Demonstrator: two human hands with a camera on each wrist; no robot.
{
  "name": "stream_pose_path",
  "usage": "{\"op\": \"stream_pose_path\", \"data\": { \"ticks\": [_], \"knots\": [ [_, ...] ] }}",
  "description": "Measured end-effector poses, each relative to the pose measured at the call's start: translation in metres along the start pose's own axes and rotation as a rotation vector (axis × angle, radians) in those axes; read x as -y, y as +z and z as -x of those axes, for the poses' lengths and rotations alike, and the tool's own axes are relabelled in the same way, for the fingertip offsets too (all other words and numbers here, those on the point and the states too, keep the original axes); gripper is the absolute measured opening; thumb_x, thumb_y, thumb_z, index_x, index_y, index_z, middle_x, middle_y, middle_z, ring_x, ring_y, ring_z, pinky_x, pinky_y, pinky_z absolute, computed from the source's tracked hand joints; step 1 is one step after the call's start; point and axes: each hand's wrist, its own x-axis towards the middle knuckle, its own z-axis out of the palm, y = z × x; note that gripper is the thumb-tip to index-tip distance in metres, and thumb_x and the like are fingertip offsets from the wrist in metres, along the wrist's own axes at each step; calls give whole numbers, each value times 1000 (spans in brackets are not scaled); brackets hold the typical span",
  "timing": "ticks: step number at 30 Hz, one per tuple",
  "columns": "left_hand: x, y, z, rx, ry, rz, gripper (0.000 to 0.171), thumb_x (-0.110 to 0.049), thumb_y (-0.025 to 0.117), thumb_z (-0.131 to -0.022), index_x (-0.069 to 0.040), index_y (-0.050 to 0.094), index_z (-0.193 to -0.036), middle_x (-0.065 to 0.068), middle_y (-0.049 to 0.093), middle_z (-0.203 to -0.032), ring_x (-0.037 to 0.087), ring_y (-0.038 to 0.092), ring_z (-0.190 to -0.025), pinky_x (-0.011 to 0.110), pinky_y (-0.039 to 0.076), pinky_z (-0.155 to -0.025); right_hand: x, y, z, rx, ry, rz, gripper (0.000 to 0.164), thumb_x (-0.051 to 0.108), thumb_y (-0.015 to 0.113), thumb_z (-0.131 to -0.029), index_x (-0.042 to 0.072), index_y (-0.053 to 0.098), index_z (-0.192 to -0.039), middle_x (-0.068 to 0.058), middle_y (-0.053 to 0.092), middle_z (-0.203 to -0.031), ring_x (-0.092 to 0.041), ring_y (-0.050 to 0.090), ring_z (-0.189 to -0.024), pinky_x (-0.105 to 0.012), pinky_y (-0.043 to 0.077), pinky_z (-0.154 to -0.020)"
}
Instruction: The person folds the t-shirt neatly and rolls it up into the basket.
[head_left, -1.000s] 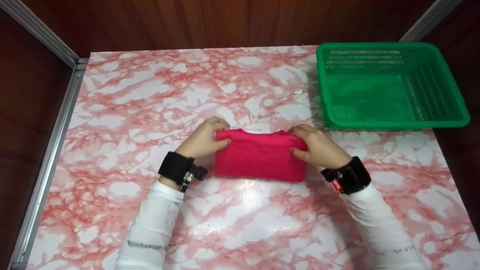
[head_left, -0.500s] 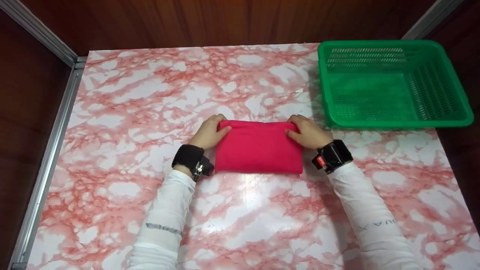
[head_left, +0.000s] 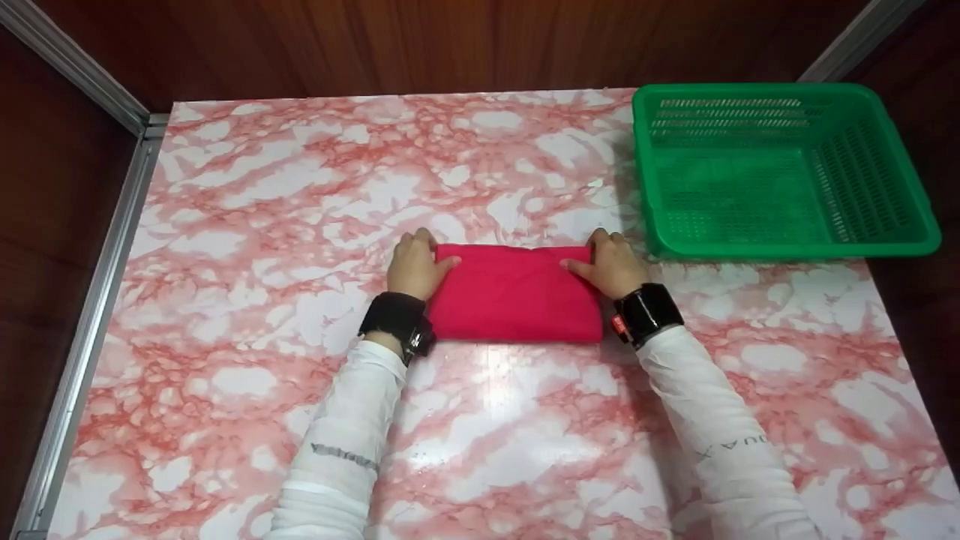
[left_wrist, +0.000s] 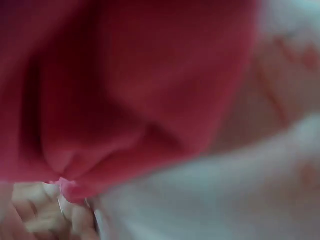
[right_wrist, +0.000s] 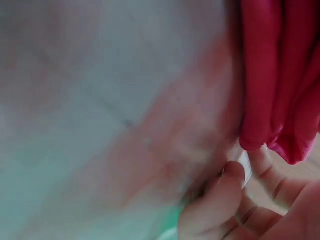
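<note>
A folded bright pink-red garment (head_left: 517, 296) lies in the middle of the table, a neat rectangle with smooth edges. At its far left corner my left hand (head_left: 416, 266) pinches it, thumb on top and the other fingers behind the edge. My right hand (head_left: 615, 266) holds the far right corner in the same way. Up close in the left wrist view, the red fabric (left_wrist: 150, 85) hangs in soft folds over the fingers. Several stacked layers of the fabric (right_wrist: 265, 75) show in the right wrist view, beside the right fingertips. Both wrist views are blurred.
A green plastic basket (head_left: 645, 172) with slotted walls stands at the back right, near the right hand. The table (head_left: 300, 180) has a red and white marbled top. Dark wood panels (head_left: 450, 45) with metal framing enclose its back and sides.
The garment has shifted slightly away from me, and its curved far edge now looks straight. Both hands have moved a little inward and forward, still holding the far corners.
</note>
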Motion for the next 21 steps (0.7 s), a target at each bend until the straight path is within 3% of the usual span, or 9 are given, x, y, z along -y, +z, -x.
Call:
{"op": "stream_pose_path", "data": {
  "ticks": [3,6,13,17,21],
  "knots": [
    [0,2,8,-57,-85,-109,59,-49,64,-75,0,48,-103,19,53,-94,36,58,-85,43,47,-72,0,3,4,-59,24,40,60,56,60,-74,3,46,-97,-19,53,-85,-38,57,-78,-48,44,-64],
    [2,5,15,-75,-117,-177,67,-57,54,-79,2,43,-110,22,52,-97,39,59,-80,45,49,-70,-2,7,7,-113,3,44,60,58,58,-75,4,45,-94,-16,54,-75,-38,58,-69,-46,44,-59],
    [4,5,35,-7,-136,-154,72,-63,34,-84,4,42,-109,22,48,-99,35,55,-85,42,47,-74,-10,5,22,-122,-20,-55,57,60,45,-81,4,46,-91,-12,50,-66,-34,55,-66,-42,42,-62],
    [3,6,45,15,-131,-152,73,-64,33,-84,4,44,-107,21,49,-99,34,55,-84,42,47,-72,-12,5,36,-125,-35,-101,52,55,47,-84,3,49,-89,-11,51,-66,-31,54,-66,-40,42,-66],
    [-2,9,52,-11,-133,-187,72,-64,35,-84,4,46,-108,20,52,-94,34,59,-78,41,48,-68,-5,8,48,-87,-18,-99,54,53,46,-85,0,48,-94,-14,53,-70,-35,56,-69,-43,43,-68]
  ]
}}
